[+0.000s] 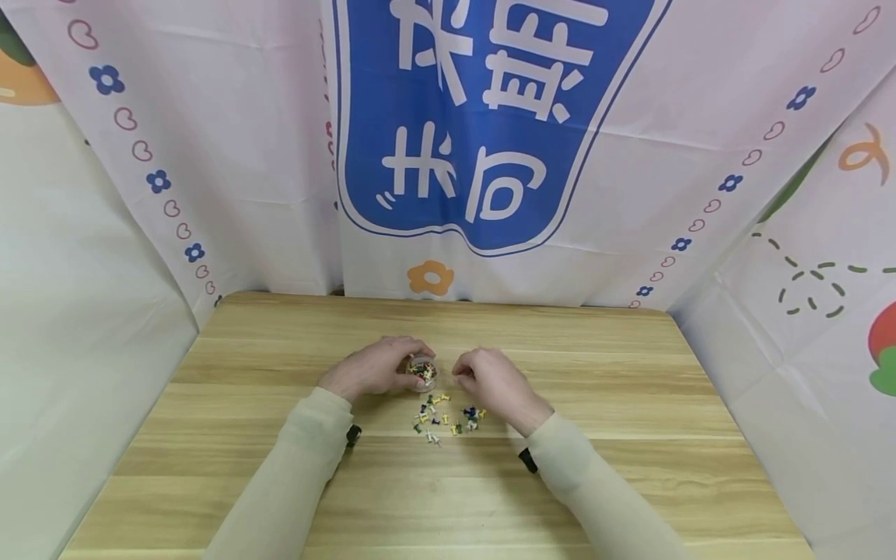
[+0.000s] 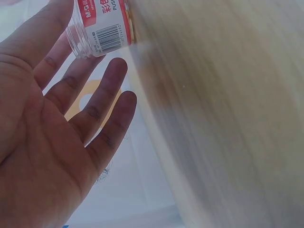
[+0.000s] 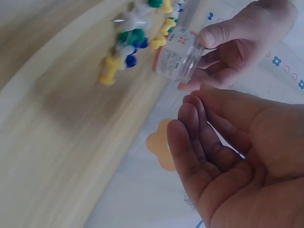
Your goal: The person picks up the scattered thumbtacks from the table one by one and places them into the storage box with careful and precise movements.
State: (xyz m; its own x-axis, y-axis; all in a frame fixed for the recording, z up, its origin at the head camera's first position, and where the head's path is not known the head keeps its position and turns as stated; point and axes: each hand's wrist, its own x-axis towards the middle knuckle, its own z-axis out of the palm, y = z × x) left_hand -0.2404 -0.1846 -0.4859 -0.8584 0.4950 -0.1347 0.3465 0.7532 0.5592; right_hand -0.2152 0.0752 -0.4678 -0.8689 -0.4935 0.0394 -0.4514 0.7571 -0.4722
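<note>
Left hand [image 1: 374, 367] gripping a small clear jar [image 1: 423, 371] of pushpins at mid-table; right hand [image 1: 490, 379] hovering beside it, fingers loosely curled, holding nothing visible. Jar — light, rigid, slick plastic — is best held around its wall. Loose pins [image 1: 446, 418] are lying on the wooden table [image 1: 630, 435]; printed curtains [image 1: 490, 140] are enclosing it.

1. Your head camera looks forward and down from above, taking in the whole tabletop [image 1: 630, 467], both hands and the banner [image 1: 490, 117] behind, from fairly far off.
2. Your left wrist camera sits very close under the left hand [image 2: 52, 123], facing along the palm toward the jar [image 2: 99, 26].
3. Your right wrist camera sits equally close by the right hand [image 3: 237, 156], facing the jar and pushpins [image 3: 137, 28].
4. All three views share the jar.
</note>
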